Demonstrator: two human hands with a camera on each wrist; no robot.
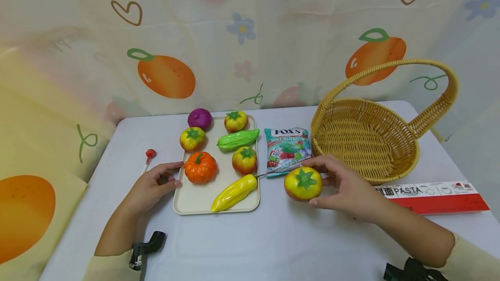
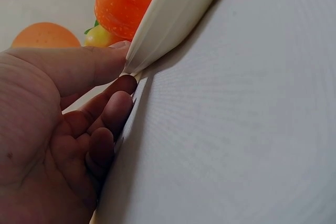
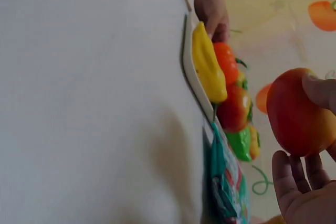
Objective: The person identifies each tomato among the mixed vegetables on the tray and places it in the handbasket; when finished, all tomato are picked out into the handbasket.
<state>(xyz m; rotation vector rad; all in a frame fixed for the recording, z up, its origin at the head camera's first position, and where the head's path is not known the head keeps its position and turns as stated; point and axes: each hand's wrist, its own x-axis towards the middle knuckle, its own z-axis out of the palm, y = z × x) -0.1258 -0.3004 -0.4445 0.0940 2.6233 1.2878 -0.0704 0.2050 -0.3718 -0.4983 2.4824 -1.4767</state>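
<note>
My right hand [image 1: 347, 187] holds a yellow-and-red toy tomato [image 1: 302, 184] with a green leaf top between thumb and fingers, raised off the table in the right wrist view. At the cream tray [image 1: 215, 208], my left hand [image 1: 150, 187] pinches the left rim, thumb above and fingertips at the edge in the left wrist view. On the tray lie an orange toy pumpkin [image 1: 200, 167], a yellow pepper [image 1: 234, 192], a green bumpy gourd [image 1: 238, 140], a purple onion [image 1: 200, 118] and three more toy tomatoes, one of them [image 1: 244, 160] near the right rim.
A teal candy bag [image 1: 288, 148] lies right of the tray. Behind my right hand stands a wicker basket [image 1: 359, 138] with a tall handle. A red-and-white pasta box [image 1: 437, 197] lies at the right, a red lollipop [image 1: 150, 154] at the left.
</note>
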